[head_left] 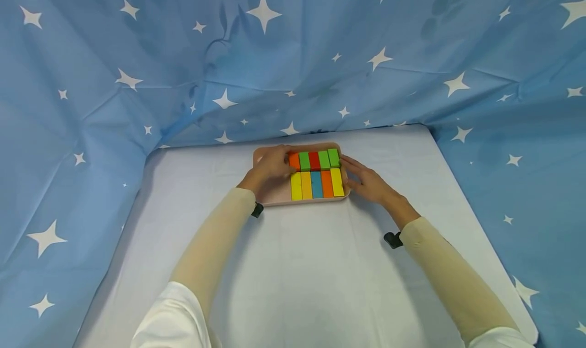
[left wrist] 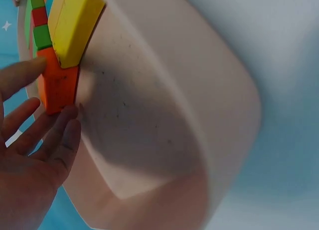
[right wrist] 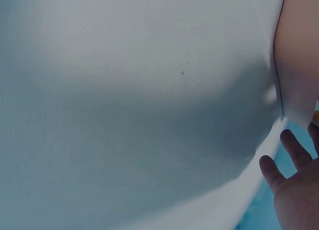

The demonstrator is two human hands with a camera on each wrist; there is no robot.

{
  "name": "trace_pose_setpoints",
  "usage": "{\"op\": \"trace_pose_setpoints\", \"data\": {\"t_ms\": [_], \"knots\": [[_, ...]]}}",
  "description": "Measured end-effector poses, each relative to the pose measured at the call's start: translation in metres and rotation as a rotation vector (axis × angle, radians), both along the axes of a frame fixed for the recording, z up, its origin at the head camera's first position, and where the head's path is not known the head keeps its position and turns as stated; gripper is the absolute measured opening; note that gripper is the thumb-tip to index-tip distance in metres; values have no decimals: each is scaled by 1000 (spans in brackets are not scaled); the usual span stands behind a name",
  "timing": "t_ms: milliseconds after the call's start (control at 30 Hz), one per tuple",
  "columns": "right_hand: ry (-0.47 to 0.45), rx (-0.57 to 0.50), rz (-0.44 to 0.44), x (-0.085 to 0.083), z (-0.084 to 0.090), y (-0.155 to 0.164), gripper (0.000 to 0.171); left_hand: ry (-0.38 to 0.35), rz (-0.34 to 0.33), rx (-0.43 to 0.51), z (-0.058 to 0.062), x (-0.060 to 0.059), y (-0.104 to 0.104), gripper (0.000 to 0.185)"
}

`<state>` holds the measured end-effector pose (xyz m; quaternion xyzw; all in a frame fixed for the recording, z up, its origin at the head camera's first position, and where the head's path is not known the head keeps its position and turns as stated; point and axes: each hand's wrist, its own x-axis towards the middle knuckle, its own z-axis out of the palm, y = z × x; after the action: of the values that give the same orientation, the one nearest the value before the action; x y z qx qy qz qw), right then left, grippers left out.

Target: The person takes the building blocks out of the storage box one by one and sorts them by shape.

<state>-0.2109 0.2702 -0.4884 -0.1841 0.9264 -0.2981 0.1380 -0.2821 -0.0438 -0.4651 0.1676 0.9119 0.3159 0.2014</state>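
A shallow pink tray (head_left: 278, 191) holds two rows of coloured blocks. At the left end of the far row, my left hand (head_left: 273, 163) holds an orange block (left wrist: 61, 88) with its fingertips around it. Green blocks (head_left: 333, 157) and a red block (head_left: 314, 161) continue that row. In the near row lie yellow (head_left: 296, 186), amber (head_left: 306, 185), blue (head_left: 317, 184) and orange blocks (head_left: 327, 183), with a yellow one (head_left: 337, 182) at the right. My right hand (head_left: 370, 184) is at the tray's right edge, its fingers extended. Only part of it shows in the right wrist view.
The tray stands near the back edge of a white-covered table (head_left: 302, 266). A blue curtain with white stars (head_left: 302, 73) hangs behind and at both sides. Bare tray floor (left wrist: 129, 120) shows left of the blocks. Dark straps (head_left: 392, 239) sit at both wrists.
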Motion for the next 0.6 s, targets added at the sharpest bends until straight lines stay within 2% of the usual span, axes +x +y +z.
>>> {"op": "trace_pose_setpoints", "data": {"t_ms": [167,300,467,600], "knots": [[-11,-23,5,1,-4,0,65,-51,-3,1,1,-3,-2,61],[-18,-32,11,2,-9,-2,65,-63,1,-5,3,-3,-6,61],[-4,-24,17,-1,-10,0,65,8,25,-62,12,3,-12,65],[-4,-24,6,-3,-8,4,65,46,34,-6,22,11,-19,67]]}}
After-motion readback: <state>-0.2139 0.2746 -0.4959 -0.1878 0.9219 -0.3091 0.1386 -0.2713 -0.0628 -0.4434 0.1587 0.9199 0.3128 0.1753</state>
